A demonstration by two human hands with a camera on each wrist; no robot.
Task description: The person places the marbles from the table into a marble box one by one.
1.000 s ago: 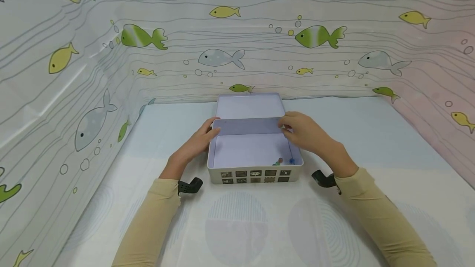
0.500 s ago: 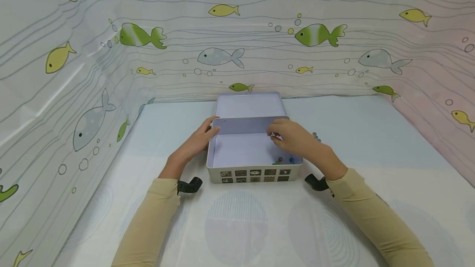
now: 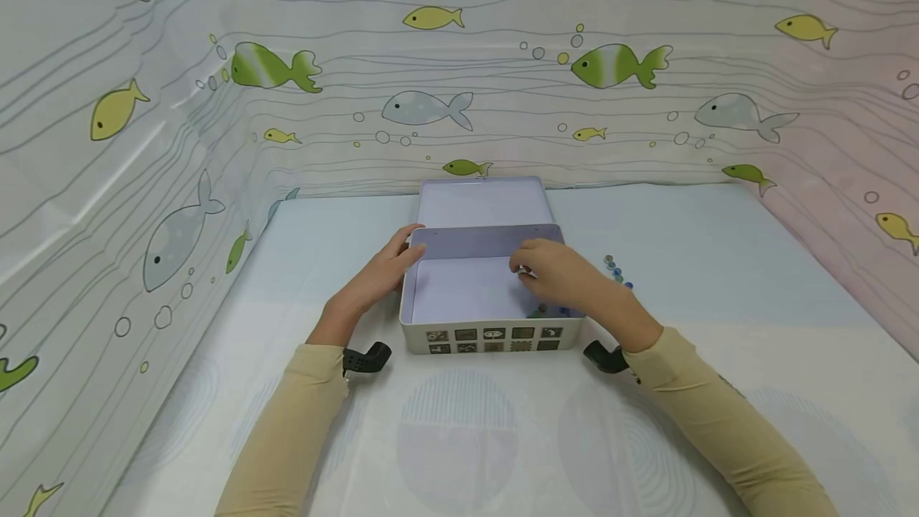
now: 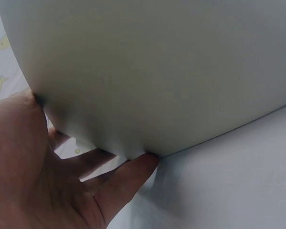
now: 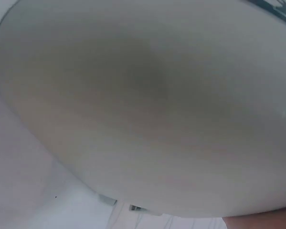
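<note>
A white tin box (image 3: 495, 336) with a row of small dark pictures on its front stands with its lid (image 3: 484, 204) tipped back. At the box's left rear corner my left hand (image 3: 391, 266) grips the wall, thumb over the rim; the left wrist view shows its fingers bent round the corner. My right hand (image 3: 556, 271) is inside the box at the right, pinching a small glass marble (image 3: 522, 270) largely covered by the fingers. Several marbles (image 3: 542, 309) lie in the box's front right corner, partly shaded. The right wrist view is mostly filled by the box's outer wall (image 5: 147, 119).
Several glass marbles (image 3: 617, 273) lie in a slanting line on the tablecloth (image 3: 689, 262), right of the box. Behind and at the sides rises a fish-patterned sheet (image 3: 502, 126). A black wrist camera (image 3: 606, 357) juts from the right sleeve near the box.
My right hand has moved left and down from the box's right rear rim to inside it, uncovering the marbles on the cloth. A marble now shows between its fingers. My left hand stays put.
</note>
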